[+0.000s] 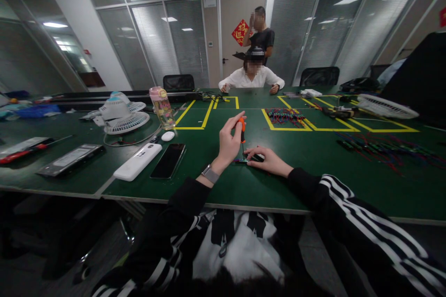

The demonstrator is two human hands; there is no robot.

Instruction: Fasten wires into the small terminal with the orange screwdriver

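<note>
My left hand (230,140), with a watch on the wrist, is closed around an orange and black screwdriver (243,131). The screwdriver stands nearly upright, its shaft pointing down at a small circuit board (241,161) on the green table (209,185). My right hand (266,160) pinches the board's right side, fingers and thumb close to the screwdriver tip. A small dark piece lies under the right fingers, too covered to name. Whether the tip sits in a screw is too small to tell.
Left of my hands lie a black phone (168,161), a white power bank (138,162) and a white oval case (167,136). A drink bottle (162,107) and white fan (121,118) stand behind. Wired boards (285,117) lie right; a person (251,76) sits opposite.
</note>
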